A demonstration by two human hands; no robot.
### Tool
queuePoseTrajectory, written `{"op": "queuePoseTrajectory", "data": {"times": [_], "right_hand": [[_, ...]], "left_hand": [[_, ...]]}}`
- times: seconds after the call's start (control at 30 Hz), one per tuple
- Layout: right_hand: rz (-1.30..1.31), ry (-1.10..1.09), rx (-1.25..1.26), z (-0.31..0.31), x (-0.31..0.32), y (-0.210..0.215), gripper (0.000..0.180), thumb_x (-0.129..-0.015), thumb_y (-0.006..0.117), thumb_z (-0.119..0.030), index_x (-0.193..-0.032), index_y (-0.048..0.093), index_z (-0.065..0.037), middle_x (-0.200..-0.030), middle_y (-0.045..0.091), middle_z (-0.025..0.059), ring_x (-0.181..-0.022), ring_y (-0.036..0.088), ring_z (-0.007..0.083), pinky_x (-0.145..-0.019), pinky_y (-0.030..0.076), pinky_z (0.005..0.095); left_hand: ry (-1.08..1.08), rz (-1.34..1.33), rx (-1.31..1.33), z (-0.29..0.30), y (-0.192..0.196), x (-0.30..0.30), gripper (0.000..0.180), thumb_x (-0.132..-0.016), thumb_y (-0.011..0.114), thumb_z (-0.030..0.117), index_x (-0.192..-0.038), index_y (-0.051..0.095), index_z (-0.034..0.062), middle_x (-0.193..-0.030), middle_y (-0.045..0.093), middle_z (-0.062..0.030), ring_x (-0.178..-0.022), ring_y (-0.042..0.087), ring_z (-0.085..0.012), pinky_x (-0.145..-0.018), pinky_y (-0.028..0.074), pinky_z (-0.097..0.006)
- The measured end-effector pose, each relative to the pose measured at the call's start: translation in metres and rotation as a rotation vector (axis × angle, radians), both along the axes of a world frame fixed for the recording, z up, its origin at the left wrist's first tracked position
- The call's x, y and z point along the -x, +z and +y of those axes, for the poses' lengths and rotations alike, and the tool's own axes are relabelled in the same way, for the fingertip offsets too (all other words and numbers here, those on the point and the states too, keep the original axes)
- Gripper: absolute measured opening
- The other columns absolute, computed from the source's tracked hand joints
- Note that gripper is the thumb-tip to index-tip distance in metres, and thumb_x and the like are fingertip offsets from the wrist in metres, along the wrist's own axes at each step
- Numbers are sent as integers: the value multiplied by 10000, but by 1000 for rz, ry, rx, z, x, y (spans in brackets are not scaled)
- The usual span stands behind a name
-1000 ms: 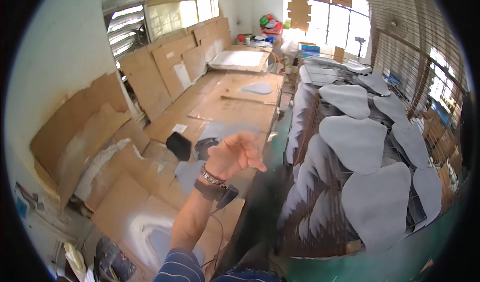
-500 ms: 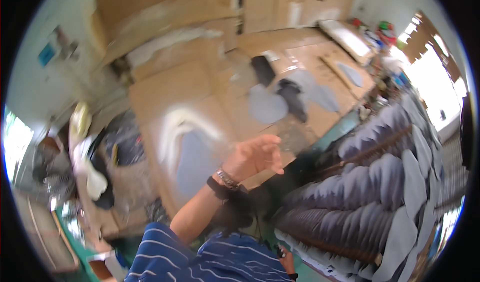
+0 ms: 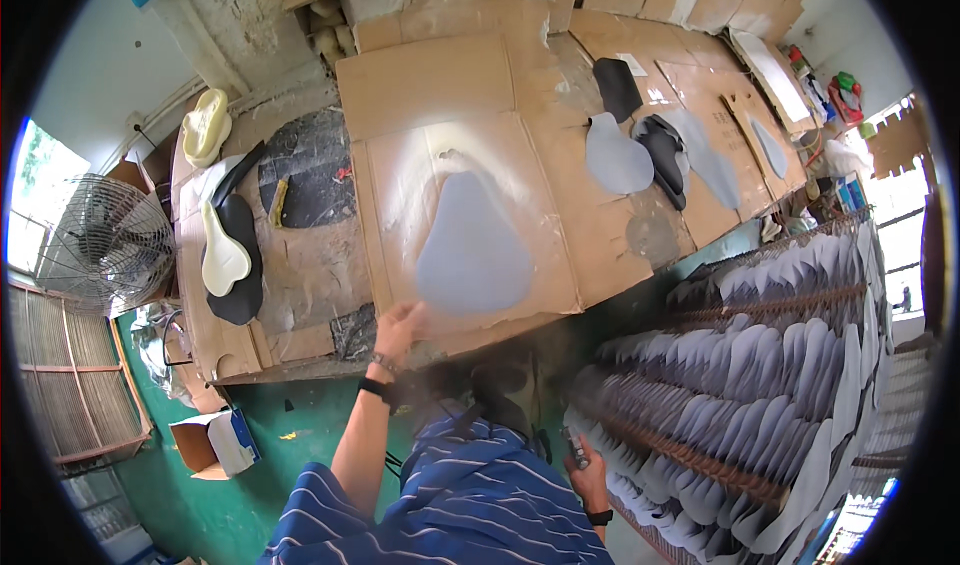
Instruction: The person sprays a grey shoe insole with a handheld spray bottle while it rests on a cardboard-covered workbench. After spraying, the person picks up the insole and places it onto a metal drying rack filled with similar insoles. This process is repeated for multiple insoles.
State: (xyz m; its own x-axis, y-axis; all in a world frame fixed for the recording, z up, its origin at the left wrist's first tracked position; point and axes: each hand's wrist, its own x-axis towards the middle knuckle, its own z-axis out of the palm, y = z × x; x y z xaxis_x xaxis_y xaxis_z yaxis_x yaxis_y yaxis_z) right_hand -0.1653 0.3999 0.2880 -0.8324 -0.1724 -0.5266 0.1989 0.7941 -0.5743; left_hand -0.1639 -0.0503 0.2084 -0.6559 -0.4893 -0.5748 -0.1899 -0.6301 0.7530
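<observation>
"Hands first: where are they?"

"Well apart. The left hand [image 3: 400,327] is at the front edge of the cardboard-covered bench [image 3: 590,265], fingers curled, just beside the lower left of a grey pear-shaped sheet [image 3: 475,255]. I can't tell whether it touches or grips anything. The right hand [image 3: 592,477] is lower, off the bench, closed round a small handheld tool [image 3: 577,449]."

"And from the far left?"

"A wire-caged fan [image 3: 105,240], well left of the left hand. Then, on the bench, a cream moulded piece [image 3: 207,130] and, nearer, a cream pear-shaped piece [image 3: 226,260] lying on a black sheet [image 3: 235,311]. Below those, on the green floor [image 3: 300,415], an open cardboard box [image 3: 205,445]."

"Next along?"

"A dark patch [image 3: 310,155] on the bench, beyond the left hand and to its left. Then that grey pear-shaped sheet, flat, wide end toward the person, its narrow end ringed by a whitish band [image 3: 440,140]."

"What lies right of it?"

"Another grey sheet [image 3: 620,160] flat on the bench, ahead of the right hand, with a folded black piece [image 3: 663,160] beside it. Last, right of the right hand, a rust-brown rack [image 3: 700,454] full of grey pieces [image 3: 760,360]."
</observation>
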Motion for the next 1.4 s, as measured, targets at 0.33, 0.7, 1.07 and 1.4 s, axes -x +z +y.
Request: {"op": "queuePoseTrajectory", "data": {"times": [0.33,0.7,1.07,1.4], "right_hand": [[21,9,22,-29,-36,26,603,-806,717,-149,-1366,556,9,-860,658,182,-715,608,228,-702,493,333],[28,48,-25,-24,-15,29,550,-813,704,-184,-1341,589,-80,-836,636,164,-749,596,189,-735,498,343],[78,80,9,-11,0,21,564,-801,716,-161,-1327,586,-4,-806,638,144,-730,588,166,-712,498,324],[156,139,340,-83,37,160,517,-858,693,-68,-1346,565,46,-876,689,102,-749,630,165,-734,507,290]], "left_hand": [[-167,-329,815,-114,-112,57,283,-854,657,208,-1119,727,139,-865,724,-125,-800,693,-274,-787,565,-376],[-246,-566,974,-115,-148,84,431,-827,549,186,-1229,702,203,-997,723,-179,-967,677,-335,-839,543,-435],[-197,-554,603,-120,-163,53,465,-791,530,242,-1198,700,93,-1183,677,-218,-1151,625,-384,-997,482,-405],[8,-205,223,-13,-67,-37,347,-895,698,237,-1137,680,-12,-779,659,-45,-615,597,-98,-556,501,-270]]}}
